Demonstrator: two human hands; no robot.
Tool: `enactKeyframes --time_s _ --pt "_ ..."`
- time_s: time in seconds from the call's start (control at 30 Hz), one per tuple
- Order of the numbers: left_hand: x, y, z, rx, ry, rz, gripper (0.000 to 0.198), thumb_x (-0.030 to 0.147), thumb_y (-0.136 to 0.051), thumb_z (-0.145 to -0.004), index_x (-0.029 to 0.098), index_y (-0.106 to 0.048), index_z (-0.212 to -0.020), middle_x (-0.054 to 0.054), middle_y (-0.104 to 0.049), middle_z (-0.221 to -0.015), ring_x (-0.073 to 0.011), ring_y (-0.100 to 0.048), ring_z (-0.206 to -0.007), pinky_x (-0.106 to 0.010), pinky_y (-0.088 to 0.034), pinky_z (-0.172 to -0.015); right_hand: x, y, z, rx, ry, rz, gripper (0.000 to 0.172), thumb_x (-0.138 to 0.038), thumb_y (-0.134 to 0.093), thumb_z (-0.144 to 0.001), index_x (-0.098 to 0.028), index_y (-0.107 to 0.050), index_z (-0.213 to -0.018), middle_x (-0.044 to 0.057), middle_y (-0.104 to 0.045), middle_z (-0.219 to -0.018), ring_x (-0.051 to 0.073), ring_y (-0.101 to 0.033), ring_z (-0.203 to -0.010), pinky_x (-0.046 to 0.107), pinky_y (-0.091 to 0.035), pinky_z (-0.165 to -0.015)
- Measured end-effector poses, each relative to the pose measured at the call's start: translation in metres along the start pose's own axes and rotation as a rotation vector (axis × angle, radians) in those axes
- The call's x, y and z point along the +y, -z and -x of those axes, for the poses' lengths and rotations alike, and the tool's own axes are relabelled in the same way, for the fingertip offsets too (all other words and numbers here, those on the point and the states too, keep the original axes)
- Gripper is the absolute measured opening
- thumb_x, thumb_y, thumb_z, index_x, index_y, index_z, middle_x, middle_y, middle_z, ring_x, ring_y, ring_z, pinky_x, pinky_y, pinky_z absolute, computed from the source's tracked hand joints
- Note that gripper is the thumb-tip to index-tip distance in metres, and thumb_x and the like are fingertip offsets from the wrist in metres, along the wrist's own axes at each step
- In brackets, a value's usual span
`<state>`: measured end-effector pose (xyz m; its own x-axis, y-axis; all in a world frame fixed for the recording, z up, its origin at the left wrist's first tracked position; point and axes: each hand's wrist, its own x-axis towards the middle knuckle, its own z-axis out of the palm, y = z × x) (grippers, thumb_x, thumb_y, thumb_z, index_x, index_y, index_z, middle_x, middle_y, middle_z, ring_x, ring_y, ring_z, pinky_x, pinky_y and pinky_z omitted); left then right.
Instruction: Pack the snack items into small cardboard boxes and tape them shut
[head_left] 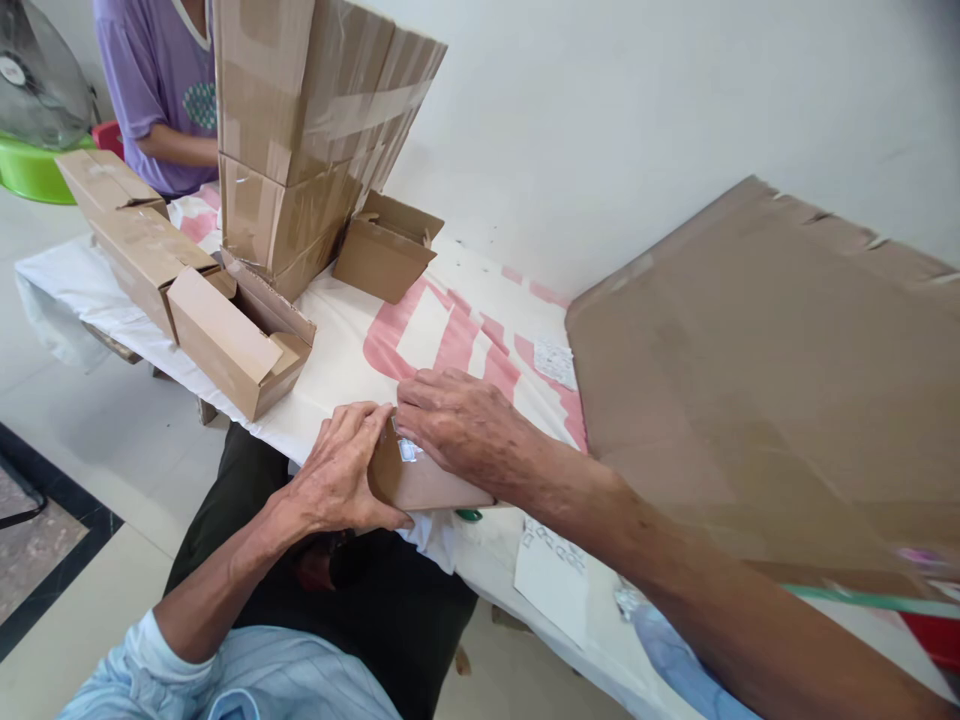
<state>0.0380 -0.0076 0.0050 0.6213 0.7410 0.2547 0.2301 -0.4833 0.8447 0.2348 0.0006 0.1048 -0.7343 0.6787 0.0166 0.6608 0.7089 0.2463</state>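
Observation:
A small cardboard box (pixel 442 488) rests at the table's near edge, in front of my lap. My left hand (pixel 339 475) grips its left end, thumb on the near side and fingers over the far side. Across the top lies my right hand (pixel 459 422), its fingers curled together close to my left fingertips. What those fingers hold, if anything, is hidden. A small blue and white sticker (pixel 409 450) shows on the box between my hands.
Left stand an open-topped cardboard box (pixel 240 335), more boxes (pixel 142 245) and a tall taped stack (pixel 285 130). Behind lies another open box (pixel 390 245). A large cardboard sheet (pixel 750 400) leans right, near a marked paper (pixel 551 580). A person in purple (pixel 161 90) sits beyond.

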Motion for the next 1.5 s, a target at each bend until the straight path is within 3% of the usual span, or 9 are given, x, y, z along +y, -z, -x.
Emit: enactKeyframes --time_s 0.3,0.6,0.87,1.07,1.17,1.27,1.37,1.5 --pt "0.0 0.0 -0.002 -0.001 -0.007 -0.004 0.119 0.043 -0.103 -0.052 0.023 -0.046 -0.154 -0.017 -0.051 -0.149 -0.0437 -0.045 -0.142 -0.065 -0.043 -0.118 -0.001 0.003 -0.003 -0.042 0.013 -0.055 0.026 0.0 -0.06 -0.092 -0.019 -0.066 -0.076 0.005 -0.064 -0.079 0.02 -0.053 -0.076 0.034 -0.035 -0.07" --pt "0.001 -0.001 -0.003 0.004 -0.013 -0.034 0.117 0.044 -0.102 -0.052 0.023 -0.047 -0.153 -0.018 -0.052 -0.148 -0.0433 -0.048 -0.138 -0.063 -0.045 -0.115 0.002 0.0 -0.004 -0.054 -0.03 -0.025 0.027 0.003 -0.052 -0.093 -0.017 -0.068 -0.082 0.009 -0.068 -0.085 0.023 -0.059 -0.083 0.035 -0.042 -0.076" --pt "0.002 -0.001 -0.006 -0.002 -0.025 -0.055 0.124 0.041 -0.103 -0.053 0.02 -0.042 -0.159 -0.02 -0.05 -0.152 -0.0435 -0.046 -0.143 -0.064 -0.044 -0.119 0.017 -0.011 0.001 0.123 -0.156 -0.282 0.022 -0.016 -0.053 -0.104 -0.02 -0.061 -0.084 0.008 -0.066 -0.086 0.022 -0.059 -0.082 0.034 -0.046 -0.077" --pt "-0.002 0.005 -0.005 -0.007 -0.023 -0.066 0.127 0.042 -0.103 -0.054 0.022 -0.04 -0.162 -0.02 -0.049 -0.156 -0.0453 -0.043 -0.149 -0.068 -0.04 -0.125 0.019 0.012 0.01 0.346 -0.365 -0.671 0.02 -0.023 -0.056 -0.103 -0.023 -0.058 -0.083 0.004 -0.066 -0.085 0.02 -0.062 -0.082 0.035 -0.051 -0.077" --pt "-0.008 0.012 0.0 -0.002 -0.02 -0.072 0.125 0.041 -0.102 -0.057 0.021 -0.04 -0.163 -0.022 -0.047 -0.16 -0.0466 -0.043 -0.152 -0.067 -0.039 -0.127 0.027 0.02 0.036 0.514 -0.57 -0.746 0.023 -0.037 -0.06 -0.103 -0.024 -0.06 -0.084 0.003 -0.064 -0.084 0.019 -0.059 -0.078 0.035 -0.051 -0.073" --pt "-0.023 0.021 0.004 0.021 -0.009 -0.096 0.115 0.044 -0.098 -0.065 0.023 -0.041 -0.163 -0.02 -0.048 -0.161 -0.045 -0.047 -0.151 -0.065 -0.041 -0.128 0.038 0.007 0.088 0.707 -0.784 -0.717 0.03 -0.048 -0.062 -0.101 -0.024 -0.06 -0.083 0.003 -0.061 -0.083 0.019 -0.055 -0.076 0.034 -0.049 -0.071" --pt "-0.041 0.029 0.003 0.064 -0.001 -0.127 0.11 0.05 -0.095 -0.068 0.024 -0.043 -0.161 -0.017 -0.05 -0.16 -0.0437 -0.053 -0.148 -0.064 -0.046 -0.125 0.037 -0.029 0.159 0.788 -1.026 -0.622 0.029 -0.049 -0.061 -0.097 -0.024 -0.06 -0.082 0.002 -0.06 -0.08 0.018 -0.055 -0.074 0.033 -0.048 -0.071" --pt "-0.056 0.035 0.001 0.055 0.036 -0.131 0.108 0.057 -0.09 -0.072 0.026 -0.041 -0.164 -0.016 -0.051 -0.16 -0.0434 -0.056 -0.144 -0.061 -0.055 -0.118 0.013 -0.095 0.246 0.723 -1.346 -0.543 0.027 -0.048 -0.06 -0.09 -0.024 -0.06 -0.077 0.0 -0.06 -0.072 0.018 -0.054 -0.069 0.034 -0.049 -0.072"
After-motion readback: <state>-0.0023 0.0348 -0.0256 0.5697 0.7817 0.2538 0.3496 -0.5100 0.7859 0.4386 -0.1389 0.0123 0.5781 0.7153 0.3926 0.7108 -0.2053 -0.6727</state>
